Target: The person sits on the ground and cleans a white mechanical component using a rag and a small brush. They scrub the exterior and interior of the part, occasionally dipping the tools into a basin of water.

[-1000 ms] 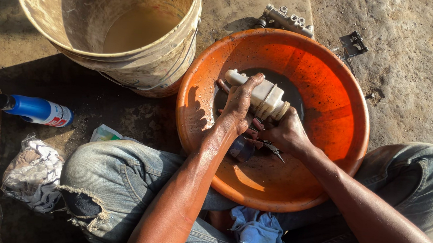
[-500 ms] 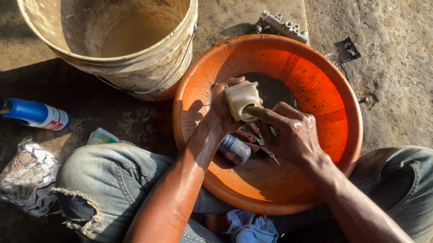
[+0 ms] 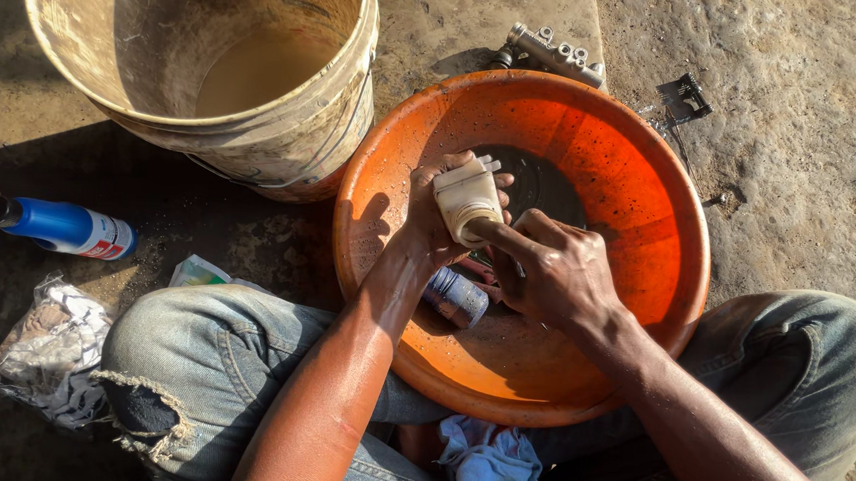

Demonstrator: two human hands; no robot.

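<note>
Over the middle of a glossy orange plastic basin, the left hand curls its fingers around a cream, ribbed plastic part (blocky, with a round neck). The right hand pinches that neck with fingertips; a small metal cylinder lies beneath.

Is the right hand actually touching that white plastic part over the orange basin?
Touching. The head view shows the right hand with its fingertip pressed into the round opening of the white plastic part, which the left hand grips.
</note>
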